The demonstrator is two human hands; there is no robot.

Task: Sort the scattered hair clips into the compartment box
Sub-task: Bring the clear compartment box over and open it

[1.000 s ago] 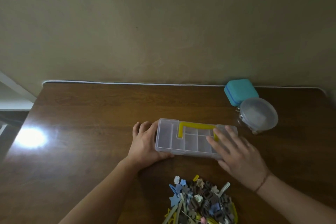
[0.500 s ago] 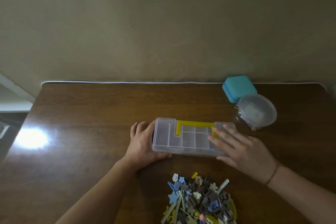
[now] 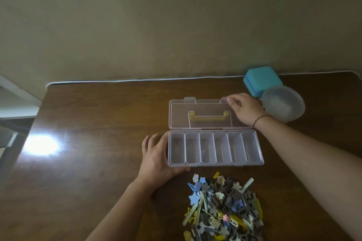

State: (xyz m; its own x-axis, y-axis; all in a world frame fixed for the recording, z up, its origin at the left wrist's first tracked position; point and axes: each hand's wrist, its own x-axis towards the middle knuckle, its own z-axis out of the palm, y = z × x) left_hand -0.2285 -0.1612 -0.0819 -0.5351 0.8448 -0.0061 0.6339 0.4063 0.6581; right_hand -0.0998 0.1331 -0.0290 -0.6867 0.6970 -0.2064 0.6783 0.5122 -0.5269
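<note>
The clear compartment box point(image 3: 215, 164) lies open on the table, its row of several narrow compartments bare. Its lid point(image 3: 203, 108), with a yellow handle point(image 3: 209, 117), is folded flat back behind the base. My left hand point(image 3: 156, 155) lies flat against the box's left end, fingers straight, thumb along the front edge. My right hand point(image 3: 244, 107) holds the lid's far edge by the right latch tab with curled fingers. A heap of mixed hair clips point(image 3: 223, 208), blue, brown, yellow and white, sits in front of the box.
A teal square case point(image 3: 262, 79) and a round clear lidded tub point(image 3: 283, 103) stand at the back right, close to my right wrist. The brown table point(image 3: 98, 172) meets the wall behind; a bright glare spot point(image 3: 41, 145) lies at the left.
The box was closed with my right hand on top of it; now the lid is swung open and back, my right hand has gone with it to the far edge. My left hand stayed put.
</note>
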